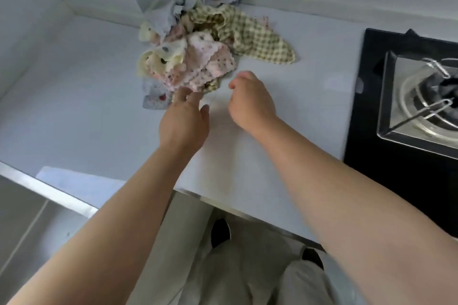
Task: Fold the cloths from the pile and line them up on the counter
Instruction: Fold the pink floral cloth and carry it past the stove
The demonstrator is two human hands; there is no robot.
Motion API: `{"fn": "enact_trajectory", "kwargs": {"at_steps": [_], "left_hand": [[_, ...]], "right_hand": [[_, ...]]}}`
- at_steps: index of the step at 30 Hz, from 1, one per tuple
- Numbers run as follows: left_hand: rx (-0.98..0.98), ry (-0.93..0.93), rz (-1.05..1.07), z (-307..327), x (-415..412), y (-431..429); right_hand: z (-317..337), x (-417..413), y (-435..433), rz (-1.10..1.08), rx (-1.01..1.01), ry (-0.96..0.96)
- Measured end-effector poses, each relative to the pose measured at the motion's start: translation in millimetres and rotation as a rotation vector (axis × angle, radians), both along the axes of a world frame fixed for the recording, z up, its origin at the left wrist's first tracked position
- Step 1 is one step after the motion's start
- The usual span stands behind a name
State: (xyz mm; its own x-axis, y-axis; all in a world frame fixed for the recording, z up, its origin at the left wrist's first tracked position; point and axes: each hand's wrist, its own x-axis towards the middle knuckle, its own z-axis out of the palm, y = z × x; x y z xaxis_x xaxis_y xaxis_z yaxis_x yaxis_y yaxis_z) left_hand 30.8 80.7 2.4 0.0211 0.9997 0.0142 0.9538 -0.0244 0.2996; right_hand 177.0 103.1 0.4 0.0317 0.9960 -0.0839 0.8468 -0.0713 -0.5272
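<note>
Head cam, looking down: my L hand (184, 121) is reached fwd w/ fingers (186, 94) out fairly straight and a bit spread, thumb off to the side, holding nothing. The tips are right at the near edge of the cloth pile (195, 54), but it's too blurred to say whether they touch. My R hand (250, 101) is just beside it to the right, over bare counter (74, 111) and near the pile's front edge. Its fingers are curled in under the palm, clenched on nothing I can see, and it's clear of the cloths. The pile is unfolded, heaped at the back of the counter by the wall corner. Its long axis runs roughly from the back wall down toward me, leaning a little left. The green checked cloth (260, 39) is on the pile's right side, lying long-ways out to the right, w/ its pointed corner aimed at the hob (418, 96). The pink scalloped cloth (213, 64) is crumpled on the front of the heap, closest to both hands. A cream cloth (153, 62) is at the left. A blue-grey cloth (157, 101) pokes out flat at the near-left corner, just left of my L fingertips. More blue-grey fabric is bunched at the back against the wall. The hob is well apart from the pile, at the right end of the counter.
</note>
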Motion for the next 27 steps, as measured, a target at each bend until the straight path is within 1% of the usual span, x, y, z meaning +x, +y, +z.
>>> {"fn": "enact_trajectory", "kwargs": {"at_steps": [3, 5, 6, 8, 12, 16, 19, 21, 22, 24, 27], "left_hand": [[0.121, 0.014, -0.057, -37.9, -4.0, 4.7], [0.199, 0.006, -0.055, -52.0, -5.5, 5.1], [0.220, 0.000, -0.043, -55.4, -6.0, 5.0], [0.246, -0.003, -0.028, -57.6, -6.6, 4.4], [0.262, 0.017, -0.054, -57.5, -6.6, 1.2], [0.261, 0.001, -0.062, -49.5, -3.4, -8.4], [0.314, -0.100, -0.068, -34.3, 3.8, -27.6], [0.356, -0.204, -0.078, -20.1, 9.2, -44.2], [0.381, -0.237, -0.091, -12.6, 11.9, -53.1], [0.421, -0.278, -0.118, 2.6, 15.8, -68.2], [0.391, -0.378, -0.086, 23.9, 16.2, -80.5]], "right_hand": [[-25.2, -6.0, 28.0, 0.183, 0.080, -0.242], [-37.3, -7.3, 37.4, 0.216, 0.159, -0.332], [-42.8, -7.1, 39.5, 0.211, 0.196, -0.347], [-51.7, -4.6, 42.2, 0.194, 0.283, -0.320], [-54.4, 2.0, 39.1, 0.212, 0.521, -0.185], [-17.3, 1.9, 13.3, 0.237, 0.680, -0.268], [18.9, 2.2, -20.9, 0.236, 0.779, -0.252], [39.5, 4.9, -44.0, 0.246, 0.781, -0.194], [49.4, 7.7, -55.2, 0.238, 0.751, -0.187], [68.5, 15.6, -74.5, 0.184, 0.672, -0.242], [96.2, 25.1, -100.5, 0.093, 0.639, -0.304]]}}
